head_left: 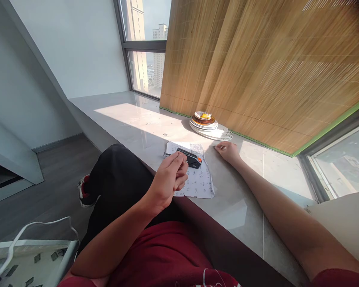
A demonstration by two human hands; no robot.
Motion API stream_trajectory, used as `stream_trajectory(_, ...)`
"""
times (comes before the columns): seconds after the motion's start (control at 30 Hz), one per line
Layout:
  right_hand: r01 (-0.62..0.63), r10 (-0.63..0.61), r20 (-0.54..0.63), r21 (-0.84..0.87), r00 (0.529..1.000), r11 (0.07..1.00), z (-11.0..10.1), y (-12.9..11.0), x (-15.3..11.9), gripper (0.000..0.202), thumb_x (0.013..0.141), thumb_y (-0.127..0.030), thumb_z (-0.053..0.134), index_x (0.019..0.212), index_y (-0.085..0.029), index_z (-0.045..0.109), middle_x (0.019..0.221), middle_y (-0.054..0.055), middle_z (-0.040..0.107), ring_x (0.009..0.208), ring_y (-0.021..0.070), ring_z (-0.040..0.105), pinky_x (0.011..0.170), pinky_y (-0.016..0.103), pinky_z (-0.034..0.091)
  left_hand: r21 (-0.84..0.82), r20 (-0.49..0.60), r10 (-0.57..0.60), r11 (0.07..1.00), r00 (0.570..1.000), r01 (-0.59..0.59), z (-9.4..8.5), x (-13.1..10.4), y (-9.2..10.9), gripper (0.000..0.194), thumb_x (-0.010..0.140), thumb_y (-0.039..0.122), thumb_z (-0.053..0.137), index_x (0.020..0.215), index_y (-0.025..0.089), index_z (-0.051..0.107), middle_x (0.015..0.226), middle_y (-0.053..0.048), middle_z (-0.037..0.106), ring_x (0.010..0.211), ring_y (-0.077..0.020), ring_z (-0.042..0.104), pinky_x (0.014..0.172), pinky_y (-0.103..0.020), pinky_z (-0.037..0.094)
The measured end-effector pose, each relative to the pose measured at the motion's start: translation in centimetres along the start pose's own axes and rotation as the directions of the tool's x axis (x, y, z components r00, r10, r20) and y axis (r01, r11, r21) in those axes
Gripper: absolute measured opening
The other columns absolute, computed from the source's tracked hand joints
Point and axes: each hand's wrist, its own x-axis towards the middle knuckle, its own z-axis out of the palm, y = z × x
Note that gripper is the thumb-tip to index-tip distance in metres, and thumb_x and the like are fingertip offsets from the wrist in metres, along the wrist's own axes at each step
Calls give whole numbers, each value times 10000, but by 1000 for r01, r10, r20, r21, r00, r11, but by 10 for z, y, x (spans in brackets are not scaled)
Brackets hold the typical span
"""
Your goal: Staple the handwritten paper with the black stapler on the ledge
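Observation:
A sheet of paper covered in small writing lies on the pale stone ledge. On top of it rests a black stapler-like tool with an orange part at its right end. My left hand is closed just in front of the tool and overlaps its left end in view; whatever its fingers hold is hidden. To the right of the paper, my right hand rests by the ledge surface, its thumb and forefinger pinching a small object too small to identify.
A stack of plates stands at the back of the ledge, against a bamboo blind. A window is behind at the left, another at the far right. My bent leg is beside the ledge. A white cable hangs over a white box at the lower left.

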Motion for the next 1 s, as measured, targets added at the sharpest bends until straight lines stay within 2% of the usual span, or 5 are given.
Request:
stream_trajectory(0.2,59,-59,3,-26,998,998,2,2,-2,131,841,-265,656,810,-189,759,887,80,785,743,214,660,766,340,500,48,44,86,995,995,-88,-1,0,1,406,1009,541,643,826,215,484,606,97,311,410,-39,207,434,-170,235)
stream_trajectory(0.43,216,-215,21,-113,976,970,8,0,-4,222,918,-226,545,846,-175,749,860,101,732,851,246,638,806,340,484,84,121,69,993,990,-79,-5,2,0,661,965,795,551,688,196,552,580,70,294,414,-49,217,447,-223,191)
stream_trajectory(0.6,239,-237,30,-131,971,962,9,1,-4,246,923,-222,514,862,-173,748,861,104,710,842,247,627,811,349,487,81,140,63,994,988,-74,-5,1,2,701,957,836,509,678,195,566,580,67,280,419,-54,203,453,-235,154)
stream_trajectory(0.83,268,-267,22,-129,963,955,9,3,-3,183,919,-220,556,862,-191,727,999,135,757,988,285,646,930,399,506,91,132,63,993,989,-75,-5,1,2,680,966,807,531,686,189,568,583,69,285,414,-45,200,451,-233,155)
stream_trajectory(1.0,268,-267,19,-129,963,955,11,4,-3,188,927,-234,543,846,-202,709,939,130,756,959,301,656,913,424,516,111,101,78,990,992,-89,-7,5,0,648,965,750,608,649,199,479,556,91,202,402,-47,176,438,-227,130)
